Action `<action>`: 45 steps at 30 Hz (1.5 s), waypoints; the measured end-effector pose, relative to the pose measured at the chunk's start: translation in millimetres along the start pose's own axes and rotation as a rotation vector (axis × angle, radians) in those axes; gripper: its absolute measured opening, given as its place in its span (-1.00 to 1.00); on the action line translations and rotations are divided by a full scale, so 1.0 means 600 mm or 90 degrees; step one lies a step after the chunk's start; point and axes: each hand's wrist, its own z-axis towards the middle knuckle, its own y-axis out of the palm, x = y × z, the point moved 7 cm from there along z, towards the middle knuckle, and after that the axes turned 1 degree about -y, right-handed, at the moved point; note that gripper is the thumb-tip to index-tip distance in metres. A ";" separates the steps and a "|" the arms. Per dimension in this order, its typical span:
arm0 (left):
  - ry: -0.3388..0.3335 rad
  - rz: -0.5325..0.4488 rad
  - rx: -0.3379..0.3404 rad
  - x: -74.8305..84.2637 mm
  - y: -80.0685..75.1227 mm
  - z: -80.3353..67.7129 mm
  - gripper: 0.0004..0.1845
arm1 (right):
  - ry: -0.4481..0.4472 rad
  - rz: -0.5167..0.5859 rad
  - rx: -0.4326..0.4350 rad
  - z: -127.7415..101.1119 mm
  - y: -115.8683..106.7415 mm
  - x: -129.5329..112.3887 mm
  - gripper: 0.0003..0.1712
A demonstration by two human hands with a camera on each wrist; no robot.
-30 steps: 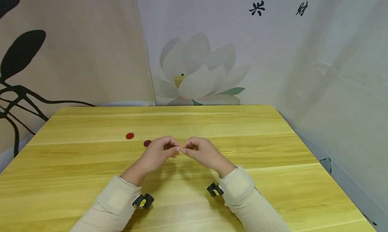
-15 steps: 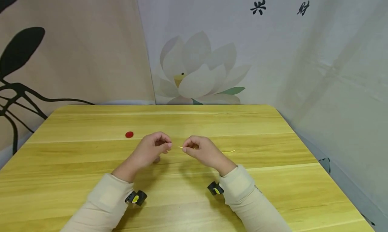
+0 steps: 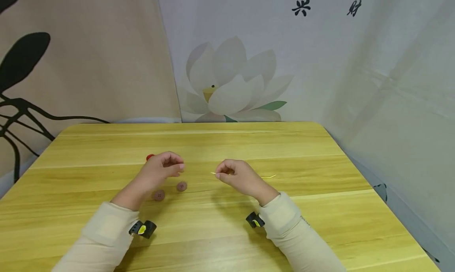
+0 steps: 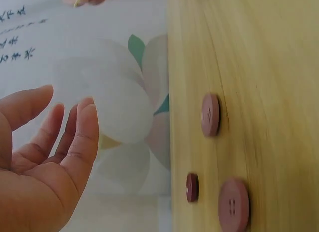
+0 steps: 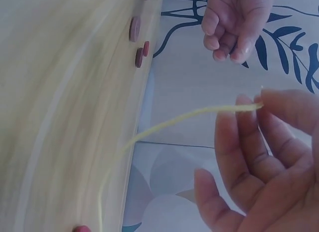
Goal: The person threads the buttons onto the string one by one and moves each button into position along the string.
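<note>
Above the yellow wooden worktop (image 3: 320, 208), we are pinching the thin yellow thread (image 5: 189, 114) in our right hand (image 3: 238, 179); our left hand (image 3: 158, 171), loosely curled and empty, is hovering over two round pink plastic buttons (image 3: 182, 186), one of which likely needs picking next.

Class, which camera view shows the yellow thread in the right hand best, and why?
The right wrist view: the yellow thread runs long and clear from the right hand, pinched at its end, down to the table. The head view shows only a short tip and a faint tail; the left wrist view shows a tiny tip at its top edge.
</note>
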 end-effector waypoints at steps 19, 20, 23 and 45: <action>-0.031 0.052 0.017 -0.041 -0.058 -0.017 -0.66 | 0.001 -0.015 0.007 -0.004 -0.015 0.007 -0.87; -0.033 0.059 0.016 -0.043 -0.060 -0.018 -0.65 | 0.003 -0.015 0.007 -0.005 -0.016 0.007 -0.87; -0.043 0.093 0.011 -0.049 -0.065 -0.022 -0.64 | 0.003 -0.018 0.008 -0.005 -0.017 0.009 -0.87; -0.052 0.154 -0.092 -0.082 -0.049 -0.031 -0.67 | 0.004 -0.031 0.009 -0.011 -0.027 0.016 -0.86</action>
